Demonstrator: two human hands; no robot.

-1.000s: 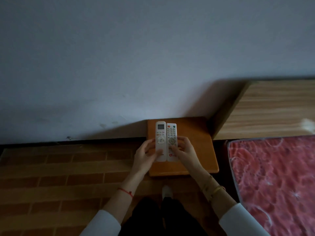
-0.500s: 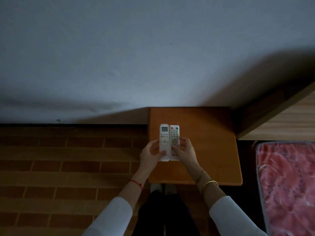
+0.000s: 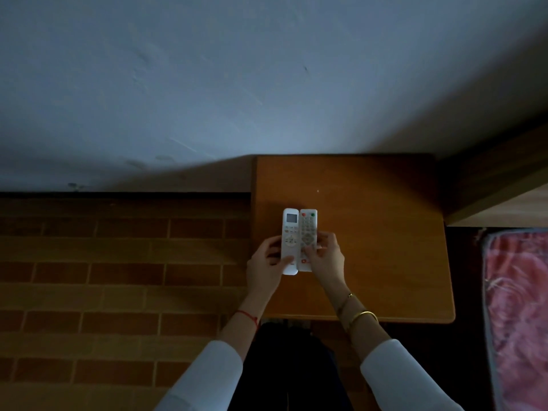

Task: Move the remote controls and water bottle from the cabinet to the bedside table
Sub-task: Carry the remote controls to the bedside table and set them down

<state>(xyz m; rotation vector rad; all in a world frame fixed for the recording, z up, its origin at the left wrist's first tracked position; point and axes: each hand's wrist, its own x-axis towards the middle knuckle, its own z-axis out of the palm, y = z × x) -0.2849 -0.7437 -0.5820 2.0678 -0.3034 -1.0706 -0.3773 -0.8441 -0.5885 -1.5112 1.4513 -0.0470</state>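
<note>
While the left hand (image 3: 264, 264) pinches the display remote (image 3: 290, 240) and the right hand (image 3: 325, 259) pinches the button remote (image 3: 308, 238), the two units sit edge to edge between the hands, over the bedside table (image 3: 385, 232); contact with its top cannot be confirmed. Holding them paired and parallel appears intended to set both down squarely together. No water bottle is visible near either hand, so that item is judged outstanding.
</note>
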